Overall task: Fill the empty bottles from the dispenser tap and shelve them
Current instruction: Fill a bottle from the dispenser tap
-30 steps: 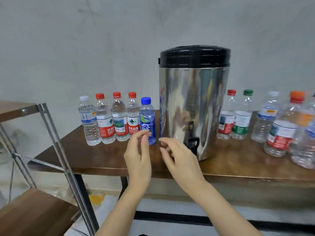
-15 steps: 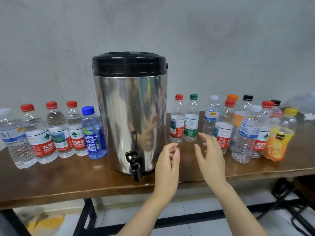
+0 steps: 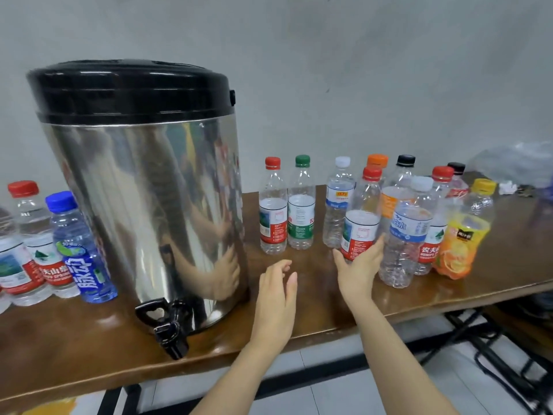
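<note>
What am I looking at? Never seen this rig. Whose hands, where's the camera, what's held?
No robot: a person's two bare hands, filmed by one wide-angle camera worn on the head, looking down. On the table stands a steel dispenser with a black tap at its base. Left of it, full-looking bottles; right of it, empty-looking bottles. The right hand holds one red-capped bottle from those. The left hand hovers open, holding nothing.

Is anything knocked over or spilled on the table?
No. All the bottles stand upright with caps on, and the table shows no puddle. The right hand grips one red-capped bottle. The only odd bit is a crumpled white scrap at the far right end.
</note>
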A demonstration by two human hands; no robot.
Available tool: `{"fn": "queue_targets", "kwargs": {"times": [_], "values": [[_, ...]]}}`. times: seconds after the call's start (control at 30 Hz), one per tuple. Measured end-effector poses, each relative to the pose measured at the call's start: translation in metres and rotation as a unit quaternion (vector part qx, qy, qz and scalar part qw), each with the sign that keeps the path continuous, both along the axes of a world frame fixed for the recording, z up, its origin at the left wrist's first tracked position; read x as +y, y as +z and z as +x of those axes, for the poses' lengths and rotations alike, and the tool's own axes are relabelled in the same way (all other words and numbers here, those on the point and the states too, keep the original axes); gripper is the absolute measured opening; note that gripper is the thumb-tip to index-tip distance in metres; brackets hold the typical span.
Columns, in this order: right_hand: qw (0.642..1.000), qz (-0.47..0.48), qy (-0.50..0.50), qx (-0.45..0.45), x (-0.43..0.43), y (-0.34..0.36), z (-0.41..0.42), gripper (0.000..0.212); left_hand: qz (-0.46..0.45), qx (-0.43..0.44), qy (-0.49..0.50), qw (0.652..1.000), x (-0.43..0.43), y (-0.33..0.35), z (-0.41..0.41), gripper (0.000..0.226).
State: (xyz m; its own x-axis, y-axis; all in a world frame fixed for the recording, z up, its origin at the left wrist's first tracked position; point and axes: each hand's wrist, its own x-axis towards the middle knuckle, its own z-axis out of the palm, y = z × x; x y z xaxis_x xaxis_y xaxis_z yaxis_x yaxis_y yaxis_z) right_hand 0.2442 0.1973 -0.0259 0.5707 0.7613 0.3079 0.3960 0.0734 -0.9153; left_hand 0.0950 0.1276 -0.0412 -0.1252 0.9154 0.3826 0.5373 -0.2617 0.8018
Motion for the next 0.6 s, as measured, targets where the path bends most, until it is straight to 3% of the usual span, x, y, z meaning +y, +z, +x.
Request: {"fn": "queue_targets", "kwargs": {"times": [0.27, 0.43, 0.6], "values": [[1.0, -0.007, 0.006, -0.012, 0.01, -0.008, 0.002, 0.084, -0.013, -0.001, -0.004, 1.0, -0.003, 0.001, -0.001, 0.029], [0.991, 0.012, 0.131, -0.026, -0.025, -0.006, -0.013, 0.076, 0.003, -0.073, -0.005, 0.997, -0.006, 0.006, -0.007, 0.027], [0.948, 0.0, 0.317, -0.023, -0.077, 0.01, -0.031, 0.072, 0.011, -0.131, -0.081, 0.988, -0.031, 0.036, -0.019, 0.055]]}}
